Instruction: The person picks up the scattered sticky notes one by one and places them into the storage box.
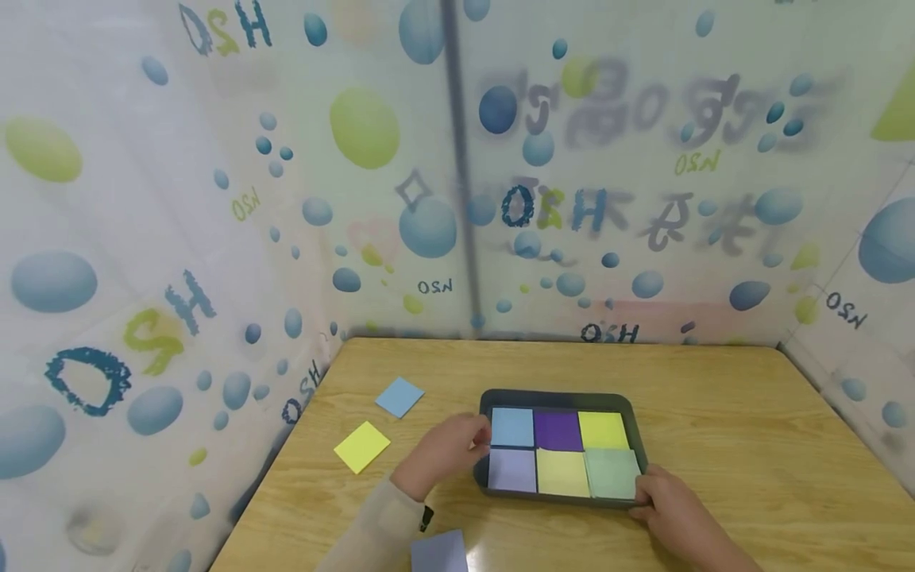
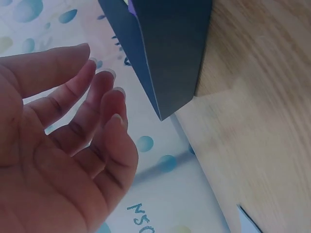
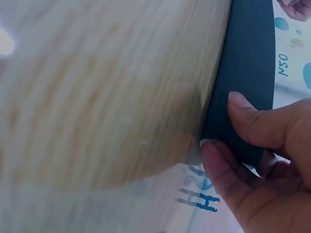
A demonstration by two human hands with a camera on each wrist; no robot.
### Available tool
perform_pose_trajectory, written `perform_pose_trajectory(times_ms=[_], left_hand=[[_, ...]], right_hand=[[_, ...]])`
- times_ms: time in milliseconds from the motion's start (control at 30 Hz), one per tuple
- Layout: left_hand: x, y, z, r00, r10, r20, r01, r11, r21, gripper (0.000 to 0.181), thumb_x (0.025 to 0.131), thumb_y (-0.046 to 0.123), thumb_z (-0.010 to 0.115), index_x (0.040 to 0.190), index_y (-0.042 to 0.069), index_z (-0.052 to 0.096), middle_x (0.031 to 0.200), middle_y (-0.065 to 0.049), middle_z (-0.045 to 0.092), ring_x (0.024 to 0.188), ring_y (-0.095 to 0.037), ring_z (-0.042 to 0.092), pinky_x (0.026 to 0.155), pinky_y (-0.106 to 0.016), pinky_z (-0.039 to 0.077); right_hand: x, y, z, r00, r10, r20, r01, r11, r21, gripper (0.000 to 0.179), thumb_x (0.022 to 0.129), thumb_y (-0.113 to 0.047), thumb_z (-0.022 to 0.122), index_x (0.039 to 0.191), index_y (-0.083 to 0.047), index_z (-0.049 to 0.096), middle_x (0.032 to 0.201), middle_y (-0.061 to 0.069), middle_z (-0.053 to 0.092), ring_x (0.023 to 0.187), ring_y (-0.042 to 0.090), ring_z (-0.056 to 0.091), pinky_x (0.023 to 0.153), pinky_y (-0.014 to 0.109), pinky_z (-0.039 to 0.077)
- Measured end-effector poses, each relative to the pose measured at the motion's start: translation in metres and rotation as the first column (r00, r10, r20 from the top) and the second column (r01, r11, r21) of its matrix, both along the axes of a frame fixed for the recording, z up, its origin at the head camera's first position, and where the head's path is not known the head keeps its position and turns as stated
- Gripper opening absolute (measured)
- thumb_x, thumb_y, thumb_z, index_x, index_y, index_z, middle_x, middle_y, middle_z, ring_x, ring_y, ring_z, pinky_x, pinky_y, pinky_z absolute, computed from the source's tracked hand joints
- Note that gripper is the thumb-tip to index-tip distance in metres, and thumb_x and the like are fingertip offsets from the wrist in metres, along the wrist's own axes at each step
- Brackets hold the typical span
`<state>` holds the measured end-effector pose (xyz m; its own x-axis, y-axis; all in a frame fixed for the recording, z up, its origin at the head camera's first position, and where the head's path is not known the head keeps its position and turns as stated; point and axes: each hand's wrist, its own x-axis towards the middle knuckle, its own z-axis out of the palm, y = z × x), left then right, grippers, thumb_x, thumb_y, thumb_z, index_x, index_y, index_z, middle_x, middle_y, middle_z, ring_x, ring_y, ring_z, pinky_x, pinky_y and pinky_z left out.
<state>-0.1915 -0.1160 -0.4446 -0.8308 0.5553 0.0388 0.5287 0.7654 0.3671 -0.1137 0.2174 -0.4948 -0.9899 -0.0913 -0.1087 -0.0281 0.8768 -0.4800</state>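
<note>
A dark grey rectangular tray [image 1: 550,498] holds paper squares in two rows: light blue [image 1: 512,427], purple [image 1: 557,430] and yellow [image 1: 603,430] at the back; lavender [image 1: 511,470], pale yellow [image 1: 562,473] and pale green [image 1: 612,474] in front. My right hand [image 1: 672,504] grips the tray's front right corner, thumb [image 3: 243,114] on its outer wall and fingertips low at its edge. Beside the tray's left wall, my left hand [image 1: 446,449] has loosely bent fingers [image 2: 112,107]. The left wrist view shows a gap between them and the tray wall [image 2: 175,53].
Left of the tray, a blue square [image 1: 399,397] and a yellow square [image 1: 362,447] lie on the wooden table [image 1: 758,445]. A greyish-purple square [image 1: 439,552] lies near the bottom of the head view. Patterned curtains [image 1: 615,159] surround the table's back and sides.
</note>
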Motion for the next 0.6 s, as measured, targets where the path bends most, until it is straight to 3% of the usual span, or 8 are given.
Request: perform_pose_trajectory(times_ms=[200,433,600], left_hand=[[0.009,-0.011,-0.005,0.996,0.086,0.032,-0.087,0.995,0.048,0.009,0.093,0.017,0.073,0.093,0.016,0.064,0.089,0.004,0.061,0.077,-0.008,0.054,0.066,-0.026,0.047],[0.022,-0.028,-0.005,0.974,0.218,0.061,-0.223,0.969,0.11,0.009,0.093,0.015,0.071,0.086,0.014,0.065,0.077,0.005,0.059,0.067,-0.008,0.049,0.058,-0.026,0.042],[0.029,-0.043,-0.005,0.952,0.238,0.19,-0.25,0.967,0.043,0.015,0.088,0.021,0.076,0.081,0.012,0.067,0.077,0.003,0.063,0.067,-0.011,0.053,0.058,-0.03,0.044]], right_hand=[[-0.001,0.0,-0.001,1.0,-0.003,0.007,0.003,1.0,-0.006,0.025,0.081,-0.004,0.08,0.071,-0.012,0.058,0.078,0.001,0.048,0.074,0.015,0.046,0.063,0.026,0.04],[-0.001,0.0,-0.004,1.0,0.004,-0.005,-0.004,1.0,-0.019,0.026,0.08,-0.004,0.081,0.07,-0.012,0.058,0.077,0.0,0.049,0.073,0.015,0.046,0.063,0.025,0.041],[-0.001,0.002,-0.004,1.0,0.007,-0.028,-0.008,1.0,-0.021,0.027,0.08,-0.004,0.081,0.069,-0.013,0.057,0.076,0.0,0.049,0.072,0.014,0.045,0.062,0.024,0.039]])
